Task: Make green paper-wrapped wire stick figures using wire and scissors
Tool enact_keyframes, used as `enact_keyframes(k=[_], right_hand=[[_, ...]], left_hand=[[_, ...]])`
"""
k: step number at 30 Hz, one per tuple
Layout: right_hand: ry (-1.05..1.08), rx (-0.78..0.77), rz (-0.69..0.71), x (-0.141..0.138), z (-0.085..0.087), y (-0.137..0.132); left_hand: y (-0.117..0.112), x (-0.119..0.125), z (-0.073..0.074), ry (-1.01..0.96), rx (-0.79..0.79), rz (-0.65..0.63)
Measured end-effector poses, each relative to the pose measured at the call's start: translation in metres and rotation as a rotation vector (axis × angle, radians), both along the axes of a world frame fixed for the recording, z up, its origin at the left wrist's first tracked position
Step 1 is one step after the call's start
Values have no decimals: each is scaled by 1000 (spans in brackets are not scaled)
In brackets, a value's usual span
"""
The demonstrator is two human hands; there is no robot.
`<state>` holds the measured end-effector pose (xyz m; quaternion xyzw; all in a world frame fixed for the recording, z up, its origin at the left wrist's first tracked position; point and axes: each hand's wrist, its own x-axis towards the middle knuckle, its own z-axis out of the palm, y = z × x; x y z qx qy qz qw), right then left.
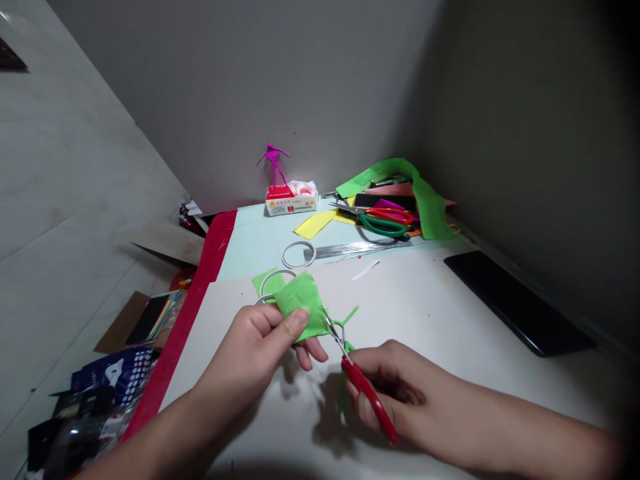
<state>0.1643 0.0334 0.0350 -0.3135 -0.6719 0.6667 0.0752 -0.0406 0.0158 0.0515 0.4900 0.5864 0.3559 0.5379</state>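
My left hand pinches a piece of green crepe-like paper between thumb and fingers. In my right hand is a pair of scissors with red handles. Their blades reach to the right edge of the green paper; whether they are parted there is hard to make out. A thin green strip and a twisted wire loop show by the blades, close to my right fingers. Behind my left hand lie a green paper square and a pale ring, both partly covered.
Behind my hands lie another ring, a bundle of thin wires and yellow paper. Farther back are green-handled scissors, a long green strip and a tissue pack under a pink figure. A phone lies right.
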Motion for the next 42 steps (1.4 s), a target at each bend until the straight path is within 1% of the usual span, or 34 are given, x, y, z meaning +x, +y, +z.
enact_keyframes(k=[3,6,8,10,13,15,17,21,25,28,34,42], right_hand=[[-3,14,-17,0,1,0],[45,50,-124,2,2,0],[79,59,-149,4,4,-1],[76,39,-109,6,7,-2],[-43,42,-30,6,10,-4],[-126,67,7,4,9,-4],[-153,85,33,3,6,-3],[-147,119,26,3,1,-1],[-184,127,22,4,1,-2],[-172,136,10,3,3,-1],[-93,83,19,-2,1,1],[-51,48,-47,-3,-6,-2]], left_hand=[[0,0,1,33,16,19],[0,0,2,63,16,44],[0,1,3,77,13,54],[0,2,4,93,24,60],[0,3,6,107,36,73],[-1,3,7,116,30,89],[-1,2,8,132,23,100],[-1,2,10,157,25,101],[-1,4,11,126,11,102],[-1,7,11,106,-12,98],[0,13,7,60,-8,129],[-2,15,4,23,-28,99]])
